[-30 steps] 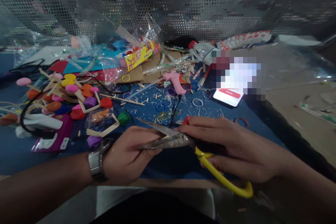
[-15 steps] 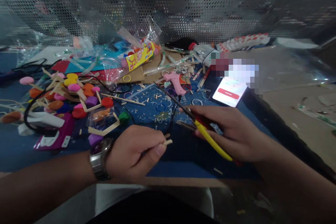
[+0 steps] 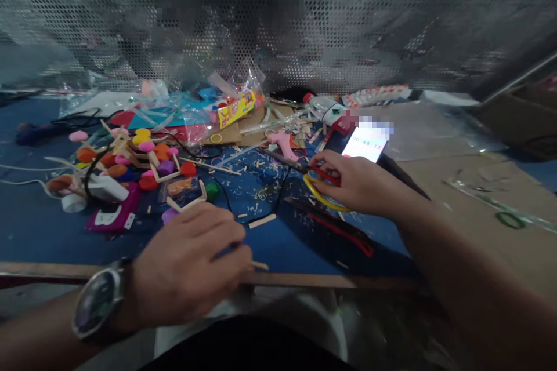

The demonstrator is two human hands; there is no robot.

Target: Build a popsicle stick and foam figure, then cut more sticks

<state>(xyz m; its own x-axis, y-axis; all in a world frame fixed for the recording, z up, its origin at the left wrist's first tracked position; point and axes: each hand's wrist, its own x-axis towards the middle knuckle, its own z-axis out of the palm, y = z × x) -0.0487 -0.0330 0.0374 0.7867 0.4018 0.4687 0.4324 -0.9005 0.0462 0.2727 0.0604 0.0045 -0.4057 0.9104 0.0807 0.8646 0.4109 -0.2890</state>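
In the lower left of the head view, my left hand [image 3: 194, 261] is closed, knuckles up, over the table's front edge. The short end of a thin wooden stick [image 3: 260, 265] pokes out beyond its fingertips. Further right, my right hand [image 3: 352, 181] grips the yellow and red handles of scissors [image 3: 324, 196], their dark blades pointing away to the left. A pink glue gun [image 3: 284, 144] lies just past the blade tips. Between my hands, a pale flat wooden piece [image 3: 262, 221] rests on the blue tabletop. Below the scissors is a dark, blurred shape with a red outline [image 3: 343, 232].
Stick constructions with coloured knobs [image 3: 141, 148] and a purple box [image 3: 117, 208] with cables stand left. A lit phone [image 3: 365, 142] and a bottle [image 3: 324, 107] are behind my right hand. Plastic packaging [image 3: 237, 109] lies at the back, cardboard [image 3: 435, 185] at right. Scraps litter the middle.
My left hand has come down and left, towards me, with the stick. My right hand has shifted slightly up and away with the scissors. The camera view has tilted, and the phone screen now shows digits.
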